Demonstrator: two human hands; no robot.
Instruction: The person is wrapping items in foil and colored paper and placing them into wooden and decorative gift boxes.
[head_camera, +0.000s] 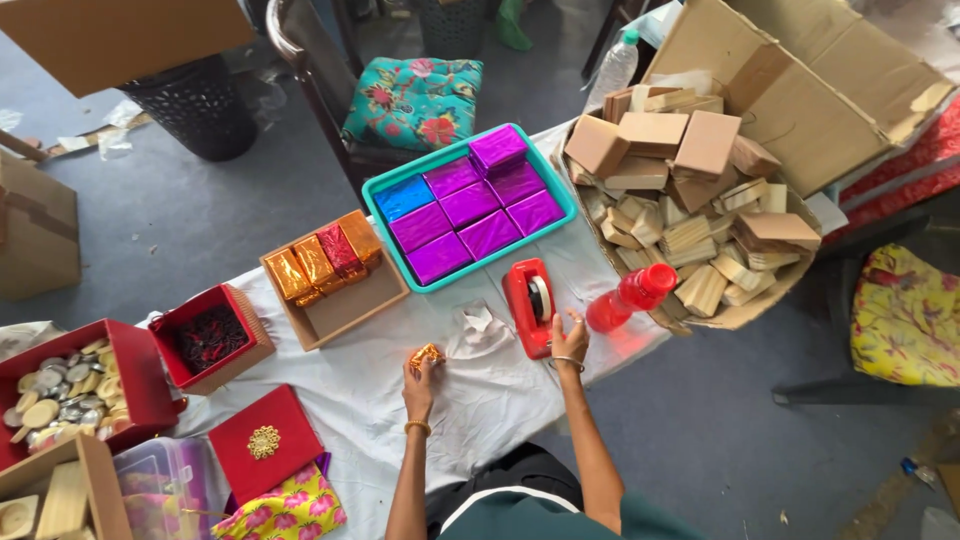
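Your left hand (420, 372) closes its fingers on a gold-foil block (426, 355) resting on the counter (470, 400); your right hand (570, 335), fingers loosely spread, touches the red tape dispenser (530, 305). Done: teal tray (385, 205) of purple blocks, four in the cardboard tray (350, 310). Left, apparently: many bare wooden blocks (690, 200).

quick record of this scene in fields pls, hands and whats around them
left hand: grips a small gold foil-wrapped piece on the white tablecloth
right hand: rests on the red tape dispenser
teal tray: purple foil boxes, one blue
cardboard tray: orange, gold and red foil boxes at one end
big carton: pile of wooden blocks
red bottle: lying beside the dispenser
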